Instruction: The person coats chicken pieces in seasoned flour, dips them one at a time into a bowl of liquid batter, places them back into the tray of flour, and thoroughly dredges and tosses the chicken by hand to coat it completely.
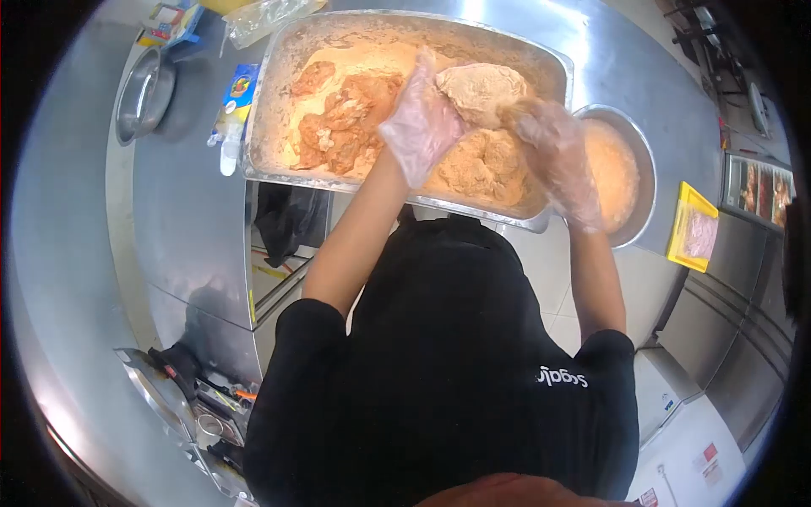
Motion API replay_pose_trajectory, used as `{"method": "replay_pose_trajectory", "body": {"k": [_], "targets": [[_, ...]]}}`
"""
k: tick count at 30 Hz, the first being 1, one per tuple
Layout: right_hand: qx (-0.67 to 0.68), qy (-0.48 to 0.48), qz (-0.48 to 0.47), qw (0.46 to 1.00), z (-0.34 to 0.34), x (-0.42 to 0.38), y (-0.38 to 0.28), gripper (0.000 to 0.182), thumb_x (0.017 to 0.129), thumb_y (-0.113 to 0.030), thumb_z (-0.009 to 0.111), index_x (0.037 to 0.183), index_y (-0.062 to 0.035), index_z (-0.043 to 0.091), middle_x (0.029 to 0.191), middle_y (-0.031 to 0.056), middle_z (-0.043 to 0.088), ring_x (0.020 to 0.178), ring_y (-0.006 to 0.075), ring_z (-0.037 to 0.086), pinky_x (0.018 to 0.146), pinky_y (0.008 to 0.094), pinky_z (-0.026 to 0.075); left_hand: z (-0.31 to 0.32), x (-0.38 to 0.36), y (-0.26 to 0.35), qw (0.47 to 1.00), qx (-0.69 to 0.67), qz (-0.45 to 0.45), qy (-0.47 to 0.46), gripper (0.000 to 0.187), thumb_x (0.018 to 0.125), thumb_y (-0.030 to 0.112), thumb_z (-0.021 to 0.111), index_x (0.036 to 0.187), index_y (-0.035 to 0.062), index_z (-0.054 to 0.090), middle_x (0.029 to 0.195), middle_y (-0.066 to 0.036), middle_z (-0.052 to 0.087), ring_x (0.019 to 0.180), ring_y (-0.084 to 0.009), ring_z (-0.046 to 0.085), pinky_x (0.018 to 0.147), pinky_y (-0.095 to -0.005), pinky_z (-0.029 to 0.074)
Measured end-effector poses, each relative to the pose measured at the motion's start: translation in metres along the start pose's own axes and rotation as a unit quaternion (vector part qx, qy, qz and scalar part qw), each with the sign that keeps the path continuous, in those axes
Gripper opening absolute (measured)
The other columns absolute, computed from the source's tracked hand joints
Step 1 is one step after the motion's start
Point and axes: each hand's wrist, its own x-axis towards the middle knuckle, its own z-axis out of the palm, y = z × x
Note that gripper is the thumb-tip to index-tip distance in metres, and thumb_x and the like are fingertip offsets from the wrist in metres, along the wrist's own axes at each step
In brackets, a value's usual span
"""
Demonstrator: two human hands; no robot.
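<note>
Hands: both are covered with thin clear plastic gloves and are held over the flour tray, close together, with one breaded chicken piece (483,91) pressed between them.
Left hand (422,122): it is laid against the left side of the chicken piece, with the fingers curved around it.
Right hand (553,148): it is closed on the right side of the same piece; the fingertips are blurred.
Chicken piece: it is coated in pale flour and is held just above the breading, at the right half of the tray.
Flour tray (279,51): a large rectangular metal pan is placed on the steel worktop (194,211); it is filled with pale orange breading.
Marinated chicken (342,118): several reddish pieces are lying in the left half of the tray, touching each other.
Round bowl (638,160): it is set just beside the tray, at the right, and an orange liquid is seen in it.
Yellow tray (693,228): it is placed further right, apart from the bowl.
Empty metal bowl (145,93): it is seen at the far left of the worktop.
Squeeze bottle (230,144): it lies beside the tray's left wall.
</note>
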Motion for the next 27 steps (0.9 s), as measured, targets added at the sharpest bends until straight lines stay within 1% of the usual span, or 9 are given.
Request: {"method": "replay_pose_trajectory", "body": {"k": [3, 6, 9, 12, 18, 19, 21, 23, 27], "targets": [[0.027, 0.05, 0.051, 0.997, -0.022, -0.019, 0.015, 0.025, 0.077, -0.001, 0.069, 0.101, -0.0084, 0.07, 0.093, 0.0096, 0.067, 0.083, 0.0298, 0.063, 0.072, 0.0417, 0.052, 0.015, -0.003, -0.007, 0.999, 0.039, -0.008, -0.01, 0.079, 0.098, 0.063, 0.042, 0.141, -0.0026, 0.042, 0.141, -0.022, 0.051, 0.131, -0.0328, 0.049, 0.113, -0.0491, 0.036], [0.052, 0.047, 0.191, 0.979, -0.067, -0.047, 0.031, 0.024, 0.081, -0.001, 0.068, 0.105, -0.0053, 0.07, 0.096, 0.0114, 0.068, 0.087, 0.0316, 0.065, 0.074, 0.0401, 0.052, 0.0, 0.015, -0.02, 0.973, 0.226, -0.051, -0.017, 0.071, 0.097, 0.059, 0.049, 0.141, 0.0036, 0.044, 0.136, -0.016, 0.054, 0.115, -0.0301, 0.059, 0.096, -0.0454, 0.05], [-0.01, -0.009, 0.29, 0.957, -0.107, -0.071, 0.048, 0.023, 0.085, -0.001, 0.065, 0.108, -0.0008, 0.068, 0.096, 0.016, 0.069, 0.09, 0.0343, 0.066, 0.081, 0.0393, 0.052, -0.024, 0.027, -0.026, 0.932, 0.364, -0.001, 0.003, 0.065, 0.098, 0.054, 0.052, 0.143, 0.0074, 0.043, 0.133, -0.015, 0.057, 0.109, -0.0283, 0.06, 0.091, -0.0427, 0.05], [0.068, 0.028, 0.37, 0.926, -0.109, -0.116, 0.081, 0.02, 0.086, -0.003, 0.065, 0.105, -0.0022, 0.069, 0.095, 0.0165, 0.068, 0.087, 0.0352, 0.065, 0.078, 0.0414, 0.051, -0.025, 0.03, -0.024, 0.915, 0.401, -0.036, 0.009, 0.059, 0.1, 0.046, 0.053, 0.144, 0.0082, 0.044, 0.131, -0.014, 0.059, 0.111, -0.0281, 0.06, 0.089, -0.0423, 0.05], [-0.14, -0.037, 0.315, 0.938, -0.083, -0.159, 0.089, 0.018, 0.083, -0.004, 0.063, 0.099, -0.0074, 0.071, 0.089, 0.0158, 0.067, 0.084, 0.0353, 0.065, 0.073, 0.0442, 0.05, -0.044, 0.044, -0.038, 0.915, 0.401, -0.018, 0.047, 0.052, 0.104, 0.043, 0.042, 0.141, 0.0078, 0.048, 0.127, -0.015, 0.063, 0.112, -0.0282, 0.062, 0.088, -0.0424, 0.051], [-0.094, -0.064, 0.36, 0.926, -0.07, -0.175, 0.09, 0.018, 0.083, -0.004, 0.06, 0.097, -0.0071, 0.072, 0.09, 0.0158, 0.068, 0.086, 0.0352, 0.065, 0.075, 0.0446, 0.05, -0.041, 0.042, -0.037, 0.909, 0.414, -0.021, 0.045, 0.052, 0.101, 0.04, 0.049, 0.14, 0.0066, 0.047, 0.127, -0.014, 0.062, 0.111, -0.0271, 0.062, 0.088, -0.0407, 0.051], [-0.1, -0.071, 0.308, 0.943, -0.057, -0.193, 0.09, 0.018, 0.084, -0.004, 0.058, 0.096, -0.0057, 0.072, 0.09, 0.0161, 0.068, 0.086, 0.0356, 0.065, 0.076, 0.0448, 0.051, -0.032, 0.037, -0.035, 0.897, 0.44, -0.024, 0.042, 0.055, 0.097, 0.034, 0.063, 0.14, 0.0042, 0.046, 0.128, -0.013, 0.06, 0.108, -0.0247, 0.064, 0.089, -0.0372, 0.051], [-0.13, -0.141, 0.299, 0.935, -0.049, -0.202, 0.094, 0.019, 0.084, -0.003, 0.057, 0.096, -0.0042, 0.072, 0.093, 0.0171, 0.069, 0.089, 0.0359, 0.065, 0.078, 0.0454, 0.051, -0.041, 0.039, -0.031, 0.913, 0.406, -0.041, 0.033, 0.054, 0.097, 0.033, 0.062, 0.14, 0.0041, 0.046, 0.128, -0.014, 0.06, 0.11, -0.0251, 0.064, 0.09, -0.0377, 0.051], [-0.115, -0.147, 0.265, 0.946, -0.045, -0.211, 0.103, 0.02, 0.083, -0.004, 0.06, 0.098, -0.0048, 0.073, 0.092, 0.0174, 0.07, 0.089, 0.0366, 0.066, 0.081, 0.0453, 0.051, -0.04, 0.033, -0.034, 0.907, 0.417, -0.014, 0.059, 0.044, 0.1, 0.028, 0.057, 0.134, 0.0028, 0.049, 0.12, -0.018, 0.065, 0.104, -0.0294, 0.067, 0.082, -0.0372, 0.054]]}}
